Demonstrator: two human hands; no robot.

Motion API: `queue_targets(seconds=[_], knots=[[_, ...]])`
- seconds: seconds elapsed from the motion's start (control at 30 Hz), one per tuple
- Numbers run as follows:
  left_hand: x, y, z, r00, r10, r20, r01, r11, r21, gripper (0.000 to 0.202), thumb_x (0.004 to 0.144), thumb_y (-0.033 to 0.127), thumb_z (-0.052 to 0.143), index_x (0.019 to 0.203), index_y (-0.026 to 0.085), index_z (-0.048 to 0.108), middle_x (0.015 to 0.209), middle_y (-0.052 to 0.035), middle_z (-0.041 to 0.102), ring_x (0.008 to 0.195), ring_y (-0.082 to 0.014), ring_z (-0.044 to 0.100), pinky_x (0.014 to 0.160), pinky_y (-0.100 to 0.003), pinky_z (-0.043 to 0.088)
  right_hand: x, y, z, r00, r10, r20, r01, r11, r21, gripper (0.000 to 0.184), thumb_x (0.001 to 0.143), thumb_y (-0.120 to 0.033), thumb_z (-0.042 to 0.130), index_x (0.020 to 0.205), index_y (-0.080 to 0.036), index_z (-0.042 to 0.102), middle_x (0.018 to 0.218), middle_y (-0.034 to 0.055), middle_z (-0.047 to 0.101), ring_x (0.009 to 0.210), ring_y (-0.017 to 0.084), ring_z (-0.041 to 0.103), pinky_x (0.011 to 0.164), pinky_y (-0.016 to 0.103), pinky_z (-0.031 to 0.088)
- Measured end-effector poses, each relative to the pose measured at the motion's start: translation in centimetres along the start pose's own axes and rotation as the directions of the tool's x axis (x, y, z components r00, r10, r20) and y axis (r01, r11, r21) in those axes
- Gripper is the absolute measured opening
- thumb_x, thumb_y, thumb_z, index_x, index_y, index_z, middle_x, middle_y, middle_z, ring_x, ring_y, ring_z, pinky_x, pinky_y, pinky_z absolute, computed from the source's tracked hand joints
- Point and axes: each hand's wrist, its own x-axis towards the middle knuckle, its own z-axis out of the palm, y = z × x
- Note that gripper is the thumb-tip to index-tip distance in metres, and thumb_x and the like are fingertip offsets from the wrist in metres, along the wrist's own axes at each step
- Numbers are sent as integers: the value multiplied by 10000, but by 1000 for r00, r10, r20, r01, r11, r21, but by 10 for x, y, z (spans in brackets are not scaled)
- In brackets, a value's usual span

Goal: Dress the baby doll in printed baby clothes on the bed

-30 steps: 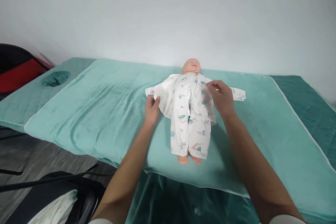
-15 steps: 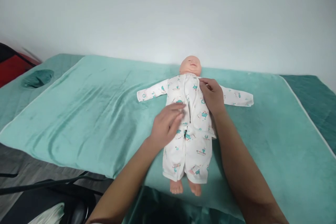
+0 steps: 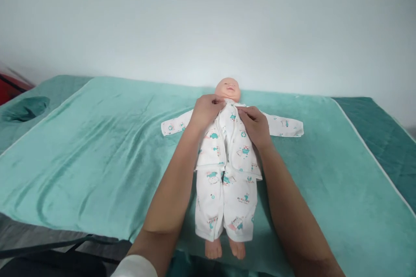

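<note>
A baby doll lies on its back with its head toward the wall and its bare feet toward me. It wears a white printed baby shirt and matching trousers; the sleeves stretch out to both sides. My left hand is closed at the shirt's neckline, on the left front edge just below the doll's chin. On the right front edge, at chest height, my right hand pinches the fabric. The two front panels lie nearly together, with a narrow gap between their edges down the middle.
A light green velvety sheet with white-piped edges covers the bed. Darker green bedding shows at the right, and a face hole at the far left. A white wall stands behind. Black tubing runs at the lower left.
My left hand has moved up from the shirt's lower front edge to the neckline. My right hand stays at the right front edge. The view has shifted slightly.
</note>
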Motion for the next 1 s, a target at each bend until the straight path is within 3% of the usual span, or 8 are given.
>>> queue_targets(seconds=[0.13, 0.3, 0.47, 0.6, 0.73, 0.87, 1.0], knots=[[-4, -6, 2, 997, -63, -42, 61, 998, -35, 96, 790, 230, 698, 856, 182, 749, 838, -32, 741, 791, -177, 656, 762, -311, 473, -1, -2, 1, 999, 35, 7, -35, 999, -20, 241, 901, -368, 643, 1050, -287, 815, 987, 8, 730, 994, 198, 661, 959, 376, 503], [-4, -9, 9, 993, 8, -115, -8, 1000, -3, 32, 791, 196, 688, 773, 183, 710, 806, -20, 725, 777, -164, 639, 810, -317, 494, -2, -2, 1, 999, 46, -22, -47, 998, -42, 243, 906, -369, 632, 1048, -290, 813, 974, 2, 739, 978, 200, 660, 950, 379, 500], [1, -8, 15, 980, -57, -190, -13, 936, -351, 44, 806, 223, 695, 805, 179, 696, 700, 7, 667, 640, -113, 593, 696, -272, 509, -1, 0, 3, 999, 9, -34, -10, 1000, -27, 246, 915, -365, 622, 1045, -278, 811, 983, 7, 738, 973, 185, 666, 934, 364, 504], [4, -8, 18, 986, -97, -138, 13, 858, -513, 45, 802, 205, 720, 809, 168, 696, 680, 3, 659, 615, -96, 599, 660, -256, 520, 1, 0, 4, 1000, 25, -6, -25, 999, 21, 225, 902, -367, 649, 1028, -278, 814, 1012, 10, 748, 1005, 185, 671, 952, 367, 510], [4, -8, 19, 993, -56, -105, 10, 917, -399, 20, 797, 183, 711, 789, 170, 723, 645, 11, 661, 592, -100, 585, 612, -250, 491, 2, 0, 4, 999, 40, -2, -39, 999, 25, 233, 907, -361, 645, 1052, -285, 811, 1029, 9, 746, 1018, 186, 670, 971, 376, 502], [5, -11, 20, 993, 26, -116, -54, 966, -251, 65, 824, 204, 692, 809, 181, 752, 783, -10, 746, 713, -128, 651, 732, -283, 519, 2, 0, 5, 999, 41, -19, -42, 999, -30, 254, 911, -370, 633, 1076, -289, 810, 963, 11, 719, 969, 190, 657, 931, 372, 498], [5, -13, 21, 991, 56, -120, -80, 975, -206, 93, 840, 215, 682, 842, 182, 769, 866, -25, 782, 801, -153, 691, 805, -307, 525, 4, -1, 7, 1000, 9, -24, -11, 996, -91, 274, 917, -354, 619, 1095, -266, 808, 887, 13, 675, 871, 174, 630, 884, 359, 498]])
